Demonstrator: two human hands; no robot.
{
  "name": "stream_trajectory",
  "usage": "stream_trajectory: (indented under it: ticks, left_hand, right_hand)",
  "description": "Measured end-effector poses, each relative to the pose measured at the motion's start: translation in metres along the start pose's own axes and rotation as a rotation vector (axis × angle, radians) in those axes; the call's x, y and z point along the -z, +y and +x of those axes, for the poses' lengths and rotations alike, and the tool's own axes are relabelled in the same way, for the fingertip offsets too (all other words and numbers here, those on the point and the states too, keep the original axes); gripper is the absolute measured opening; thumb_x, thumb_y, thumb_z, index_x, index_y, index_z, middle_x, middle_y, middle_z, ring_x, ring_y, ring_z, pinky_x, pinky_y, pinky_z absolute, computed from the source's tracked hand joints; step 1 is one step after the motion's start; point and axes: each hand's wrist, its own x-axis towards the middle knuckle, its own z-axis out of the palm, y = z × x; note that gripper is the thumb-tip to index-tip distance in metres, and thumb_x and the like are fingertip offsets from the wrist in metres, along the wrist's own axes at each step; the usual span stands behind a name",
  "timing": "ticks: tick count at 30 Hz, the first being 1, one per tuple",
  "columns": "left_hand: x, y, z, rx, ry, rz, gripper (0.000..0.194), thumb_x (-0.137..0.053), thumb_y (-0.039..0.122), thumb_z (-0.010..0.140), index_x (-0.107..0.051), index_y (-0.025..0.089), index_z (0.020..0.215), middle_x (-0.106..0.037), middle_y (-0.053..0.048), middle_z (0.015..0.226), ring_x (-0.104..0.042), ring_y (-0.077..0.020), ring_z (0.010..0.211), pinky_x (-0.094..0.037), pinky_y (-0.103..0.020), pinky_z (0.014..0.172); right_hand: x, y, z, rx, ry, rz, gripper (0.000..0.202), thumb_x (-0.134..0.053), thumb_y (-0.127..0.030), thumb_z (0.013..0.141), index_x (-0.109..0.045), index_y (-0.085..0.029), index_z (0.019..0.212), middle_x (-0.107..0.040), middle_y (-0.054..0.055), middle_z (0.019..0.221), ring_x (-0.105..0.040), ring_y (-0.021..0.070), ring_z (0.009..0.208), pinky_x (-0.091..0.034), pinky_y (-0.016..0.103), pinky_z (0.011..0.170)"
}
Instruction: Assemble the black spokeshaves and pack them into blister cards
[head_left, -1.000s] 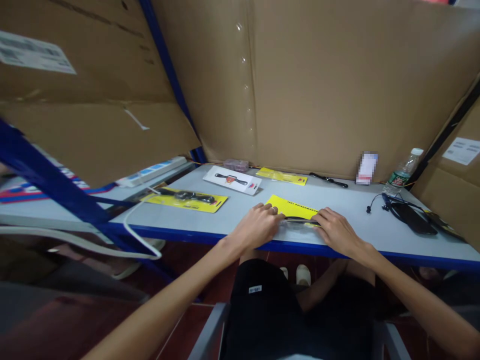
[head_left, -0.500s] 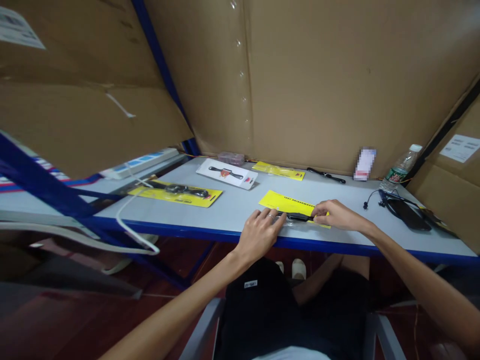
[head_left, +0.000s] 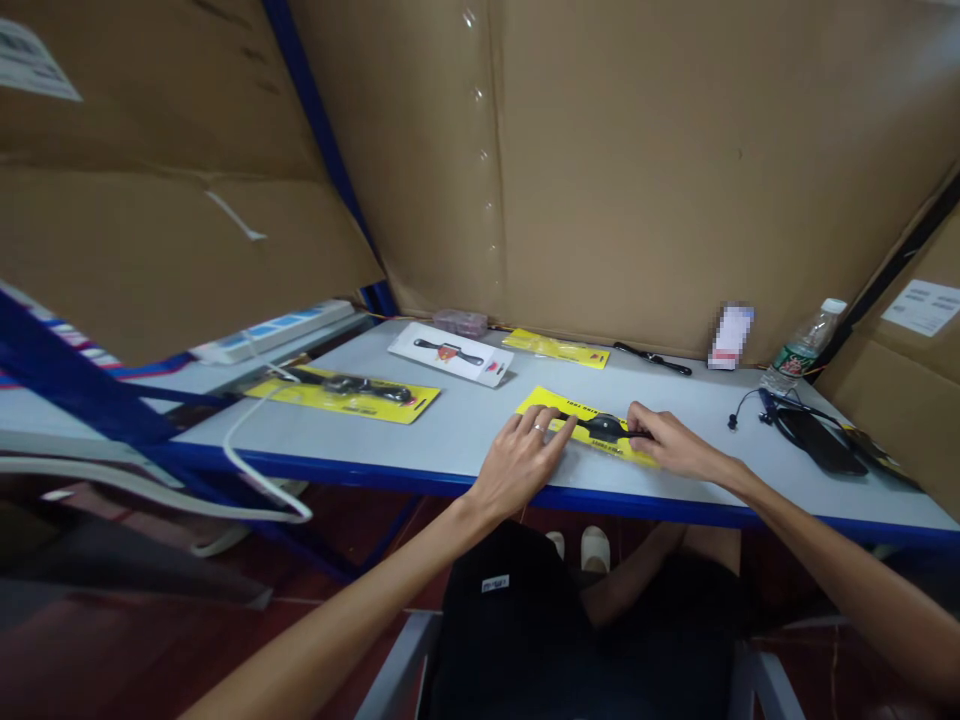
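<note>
A black spokeshave (head_left: pixel 604 427) lies across a yellow backing card (head_left: pixel 559 397) with clear plastic near the table's front edge. My left hand (head_left: pixel 523 445), with a ring on one finger, is closed around the tool's left handle. The right handle is pinched between the thumb and fingers of my right hand (head_left: pixel 671 440). Between the hands, the tool's wider middle part shows. My fingers hide most of both handle ends, and the tool covers some of the card's print.
Packaged spokeshaves on a yellow card (head_left: pixel 352 395) and a white card (head_left: pixel 450 353) lie left. Behind are another yellow card (head_left: pixel 555 348) and a loose black spokeshave (head_left: pixel 652 358). A bottle (head_left: pixel 799 350), earphones (head_left: pixel 733 421) and dark phone (head_left: pixel 821 442) are right. A white cable (head_left: pixel 232 440) hangs over the left edge.
The spokeshave has shifted from the card's front edge to over its middle and has turned, so its broader face shows. Both hands still hold its ends.
</note>
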Motion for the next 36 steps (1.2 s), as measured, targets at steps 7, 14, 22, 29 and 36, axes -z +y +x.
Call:
stream_trajectory:
  ticks: [7,14,22,29,36]
  left_hand:
    - [0.003,-0.003,-0.002,-0.041,-0.082,-0.078,0.037,-0.051,0.014,0.097,-0.063,0.018,0.132,-0.068,-0.015,0.125,-0.06,-0.0323,0.116,-0.053,-0.044,0.089]
    - [0.008,-0.007,-0.003,-0.059,-0.124,-0.081,0.042,-0.051,0.015,0.098,-0.056,0.018,0.139,-0.066,-0.014,0.13,-0.058,-0.0309,0.123,-0.046,-0.046,0.1]
    - [0.007,-0.012,-0.008,-0.132,-0.113,-0.132,0.037,-0.05,0.011,0.097,-0.06,0.018,0.133,-0.066,-0.014,0.112,-0.059,-0.0287,0.109,-0.049,-0.042,0.092]
    - [0.007,-0.015,-0.007,-0.092,-0.135,-0.186,0.041,-0.047,0.01,0.094,-0.064,0.021,0.13,-0.064,-0.012,0.105,-0.055,-0.0287,0.099,-0.049,-0.047,0.091]
    - [0.002,-0.012,-0.005,0.006,-0.147,-0.266,0.042,-0.045,0.01,0.096,-0.059,0.02,0.135,-0.061,-0.013,0.106,-0.055,-0.0286,0.1,-0.051,-0.043,0.086]
  right_hand:
    - [-0.009,-0.015,-0.012,0.283,0.078,-0.395,0.028,-0.034,-0.004,0.095,-0.057,-0.018,0.101,-0.061,0.01,0.095,-0.051,0.0228,0.088,-0.043,0.033,0.076]
    - [-0.017,0.001,-0.017,0.424,0.142,-0.45,0.035,-0.033,-0.005,0.099,-0.061,-0.018,0.115,-0.061,0.012,0.098,-0.054,0.0229,0.091,-0.05,0.033,0.078]
    - [-0.015,0.006,-0.024,0.36,0.042,-0.661,0.036,-0.038,-0.006,0.096,-0.064,-0.016,0.119,-0.067,0.015,0.101,-0.061,0.0269,0.093,-0.05,0.041,0.085]
    - [0.003,0.002,-0.019,0.199,0.014,-0.288,0.026,-0.047,-0.024,0.102,-0.064,-0.021,0.121,-0.07,0.014,0.115,-0.065,0.0276,0.103,-0.052,0.042,0.088]
    - [0.017,-0.004,-0.006,0.17,0.029,-0.062,0.031,-0.049,-0.039,0.102,-0.074,-0.021,0.105,-0.075,0.009,0.101,-0.068,0.0227,0.09,-0.049,0.033,0.08]
